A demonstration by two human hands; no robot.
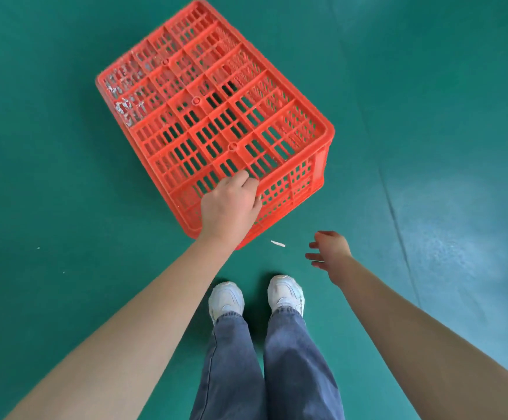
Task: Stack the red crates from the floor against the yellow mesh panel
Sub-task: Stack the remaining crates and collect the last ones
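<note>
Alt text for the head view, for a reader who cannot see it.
The person's left grip holds the near edge of a red crate lying bottom-up on the green floor. The right grip hangs open beside it, touching nothing.

The green floor [64,207] bears a bottom-up red crate [210,116] with a white scrap [277,243] just beside it.

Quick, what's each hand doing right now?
Left hand: closed, gripping the near edge of the red crate.
Right hand: open, holding nothing, clear of the crate.
</note>
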